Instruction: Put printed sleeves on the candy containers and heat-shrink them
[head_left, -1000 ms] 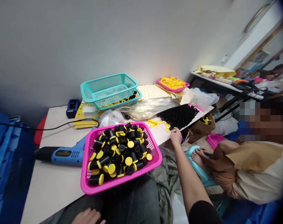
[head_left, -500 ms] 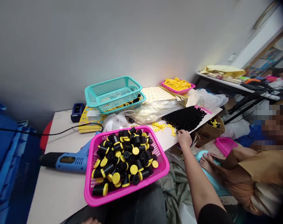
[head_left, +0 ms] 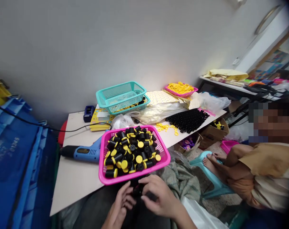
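Just below the pink basket [head_left: 134, 181], my two hands meet over my lap. The fingers of my right hand [head_left: 162, 194] are closed around a black cylinder [head_left: 151, 196], with thumb and forefinger reaching leftward. My left hand [head_left: 120, 203] faces it, fingers slightly bent and apart. Between the fingertips is a small dark piece [head_left: 136, 190]; its shape is blurred against my dark trousers, and I cannot tell which fingers touch it. Many black cylinders with yellow caps [head_left: 139, 159] fill the basket.
A blue heat gun [head_left: 87, 154] lies left of the basket. Behind stand stacked teal baskets [head_left: 121, 95]. To the right are loose yellow rings [head_left: 162, 127], rows of black cylinders [head_left: 188, 120] and a basket of yellow parts [head_left: 181, 88]. Another person sits near a teal stool [head_left: 211, 175].
My right hand has come back from the rows of black cylinders to my lap with a black cylinder. My left hand has risen to meet it. The view has shifted left.
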A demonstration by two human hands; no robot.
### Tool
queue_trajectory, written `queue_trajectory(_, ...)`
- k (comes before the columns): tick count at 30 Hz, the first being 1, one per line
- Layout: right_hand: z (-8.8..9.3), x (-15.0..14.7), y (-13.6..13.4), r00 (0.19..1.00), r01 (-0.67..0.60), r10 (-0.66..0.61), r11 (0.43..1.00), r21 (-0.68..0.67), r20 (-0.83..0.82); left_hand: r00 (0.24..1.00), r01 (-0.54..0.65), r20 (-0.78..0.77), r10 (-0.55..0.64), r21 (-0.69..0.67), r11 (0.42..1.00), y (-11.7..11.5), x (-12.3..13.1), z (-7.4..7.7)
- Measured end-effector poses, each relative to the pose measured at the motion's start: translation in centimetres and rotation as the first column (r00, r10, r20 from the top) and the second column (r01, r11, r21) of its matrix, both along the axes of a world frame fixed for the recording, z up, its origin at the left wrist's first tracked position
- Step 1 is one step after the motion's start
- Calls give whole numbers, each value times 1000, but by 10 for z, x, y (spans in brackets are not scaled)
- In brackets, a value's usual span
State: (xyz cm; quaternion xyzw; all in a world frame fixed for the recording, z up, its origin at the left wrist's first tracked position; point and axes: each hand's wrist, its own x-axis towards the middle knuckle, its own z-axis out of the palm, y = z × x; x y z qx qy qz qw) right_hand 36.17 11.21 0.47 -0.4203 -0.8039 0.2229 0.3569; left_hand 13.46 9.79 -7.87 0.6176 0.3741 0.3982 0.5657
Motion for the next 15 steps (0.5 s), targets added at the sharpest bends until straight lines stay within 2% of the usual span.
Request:
queue_trajectory(2,-5,-18,-17,999,14,-16,999,-50,-49,993,71,-93,-78,-72,995,2,11,30)
queue_trajectory(4,-9,-27,-29,986,69,-80,995,-74,-149,984,104,-134,-120,-118,987,6,17,51)
queue_trajectory(6,-14,-30,-39,960,127,-147,987,-95,-237,979,129,-134,-150,-154,980,7,19,61)
queue_trajectory(9,-19,-23,-49,897,293,-321,946,-135,-302,976,151,-124,-179,-204,967,6,23,64)
queue_trajectory(12,-18,13,-40,765,536,-569,822,-191,-301,970,188,-119,-210,-177,966,2,34,69)
queue_trajectory(15,0,85,-6,597,740,-765,641,-203,-242,950,255,-160,-269,-100,962,-6,43,80)
